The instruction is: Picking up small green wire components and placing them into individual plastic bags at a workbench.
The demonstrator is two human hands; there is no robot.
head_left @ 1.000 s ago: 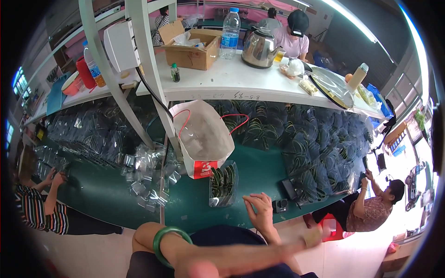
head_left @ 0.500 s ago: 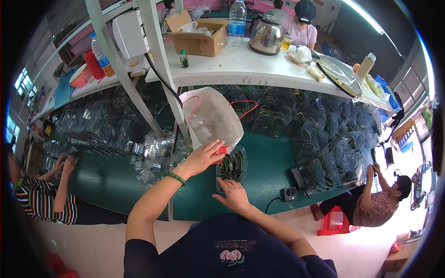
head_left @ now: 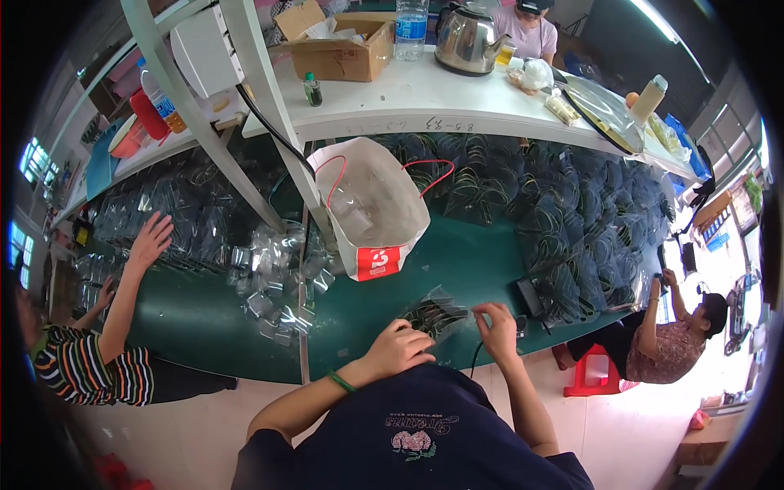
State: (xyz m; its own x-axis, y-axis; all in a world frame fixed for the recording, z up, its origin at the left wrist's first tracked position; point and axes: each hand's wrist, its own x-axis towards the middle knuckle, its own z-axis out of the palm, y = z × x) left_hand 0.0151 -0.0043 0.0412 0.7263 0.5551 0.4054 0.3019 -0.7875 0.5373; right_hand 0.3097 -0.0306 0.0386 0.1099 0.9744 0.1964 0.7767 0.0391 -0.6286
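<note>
From where I stand, seen in the head view, the green table [head_left: 478, 253] is crowded at the back. A white paper bag [head_left: 367, 192] with red cord handles and a red panel stands open beyond the person's hands, close against a pale metal post [head_left: 282, 114] with a black cable running down it. Left of the bag, small clear packets [head_left: 278, 286] lie scattered; to the right, dark clear-wrapped packets [head_left: 580, 229] are heaped deep. A black box [head_left: 529, 297] sits at the front of that heap, just past the right hand. Above the back of the table runs a white shelf [head_left: 384, 106] with an open carton [head_left: 343, 55], a water bottle [head_left: 411, 33] and a steel kettle [head_left: 467, 42]. A co-worker in a striped shirt [head_left: 90, 363] sits at the left, one hand raised and spread; another person [head_left: 660, 351] works at the far right.

The clear packet with dark loops [head_left: 441, 314] lies near the table's front edge, between the person's hands. The left hand [head_left: 400, 347] is at its left side, fingers curled and loosely parted; I can't tell whether they grip it. The right hand [head_left: 496, 328] has thumb and fingertips nearly together by the packet's right corner; whether they pinch the film, I can't tell.
</note>
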